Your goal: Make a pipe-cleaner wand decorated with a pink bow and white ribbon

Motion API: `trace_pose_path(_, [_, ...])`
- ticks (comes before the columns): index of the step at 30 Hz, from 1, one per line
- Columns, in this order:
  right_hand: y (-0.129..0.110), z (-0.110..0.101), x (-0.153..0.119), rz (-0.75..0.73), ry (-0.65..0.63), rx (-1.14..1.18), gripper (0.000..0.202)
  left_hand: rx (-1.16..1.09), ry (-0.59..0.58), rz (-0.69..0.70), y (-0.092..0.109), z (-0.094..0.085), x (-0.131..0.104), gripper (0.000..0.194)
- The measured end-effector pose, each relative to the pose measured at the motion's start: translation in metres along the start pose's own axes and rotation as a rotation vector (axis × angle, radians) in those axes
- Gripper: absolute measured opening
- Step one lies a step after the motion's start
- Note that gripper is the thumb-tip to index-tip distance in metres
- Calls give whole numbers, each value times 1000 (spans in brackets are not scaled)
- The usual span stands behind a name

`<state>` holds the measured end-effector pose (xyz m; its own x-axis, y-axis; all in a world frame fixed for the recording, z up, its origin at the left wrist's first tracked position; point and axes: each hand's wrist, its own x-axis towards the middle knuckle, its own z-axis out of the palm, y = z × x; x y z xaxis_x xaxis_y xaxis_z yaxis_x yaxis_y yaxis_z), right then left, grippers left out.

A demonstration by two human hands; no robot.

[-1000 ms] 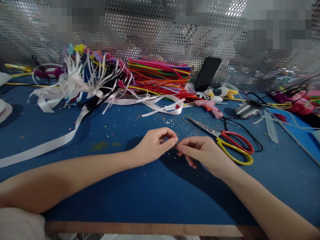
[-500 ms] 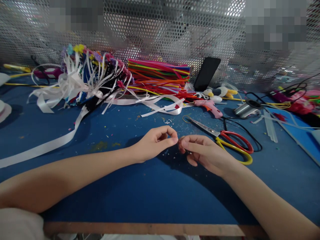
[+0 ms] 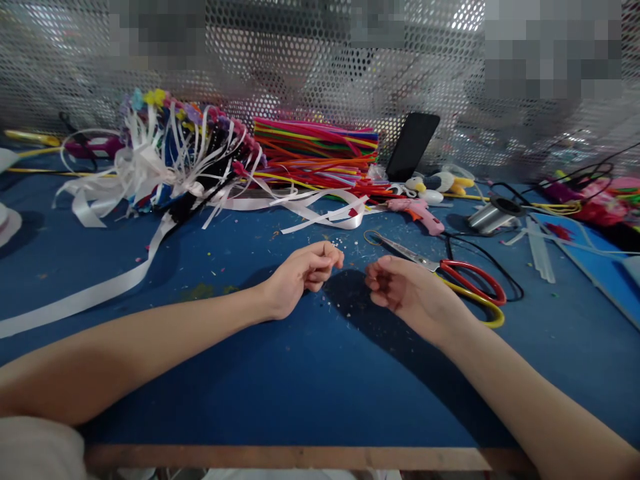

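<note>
My left hand (image 3: 305, 277) hovers over the blue table (image 3: 280, 393), thumb and fingers pinched together. Anything between its fingertips is too small to make out. To its right, across a short gap, is my right hand (image 3: 407, 293), its fingers curled inward; what they may hold is hidden. Just behind my right hand lie scissors (image 3: 473, 283) with one red and one yellow handle loop, blades pointing to the back left. Tiny white bits (image 3: 337, 243) are scattered on the table close to my left fingertips. A thin wire loop (image 3: 371, 237) rests by the scissor tips.
A bundle of colourful pipe cleaners (image 3: 315, 150) lies at the back, beside flowered pieces with white ribbons (image 3: 145, 160). A phone (image 3: 413, 147) leans on the perforated metal screen (image 3: 300, 60). A pink glue gun (image 3: 420, 215), wire spool (image 3: 495, 215) and clear glue sticks (image 3: 540, 253) sit at right.
My hands have moved apart from near contact. The left shifted slightly left and its fingers curled; the right turned, and the small reddish-brown thing at its fingertips no longer shows clearly.
</note>
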<state>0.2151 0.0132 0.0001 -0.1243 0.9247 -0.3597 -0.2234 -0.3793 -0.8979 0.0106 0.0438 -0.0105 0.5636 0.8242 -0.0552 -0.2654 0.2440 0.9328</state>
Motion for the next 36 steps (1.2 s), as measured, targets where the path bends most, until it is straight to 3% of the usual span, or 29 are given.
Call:
trace_pose_path(5, [-5, -4, 3, -258, 75, 88, 15, -7, 57, -13, 1, 3, 0, 20])
trace_pose_path(9, [-14, -5, -1, -347, 86, 210, 16, -8, 93, -22, 0, 4, 1, 18])
trace_pose_path(11, [-15, -5, -3, -390, 106, 138, 20, -16, 112, -22, 1, 4, 1, 18])
trace_pose_path(14, [-12, -6, -4, -550, 170, -169, 22, -30, 126, -23, 1, 5, 2, 19])
trace_pose_path(17, [-4, -8, -3, -770, 228, -706, 12, -30, 135, -25, 0, 5, 3, 19])
trace_pose_path(19, [0, -10, -1, -893, 176, -1063, 17, -29, 133, -15, -2, 4, 4, 20])
trace_pose_path(21, [3, -11, 0, -971, 103, -1268, 23, -40, 130, 1, -4, 3, 4, 22])
trace_pose_path(25, [3, -13, 1, -1003, 90, -1335, 24, -41, 136, 21, -8, 1, 4, 27])
trace_pose_path(36, [-2, -11, -3, -800, 298, -976, 16, 8, 191, 79, -10, 2, 7, 30])
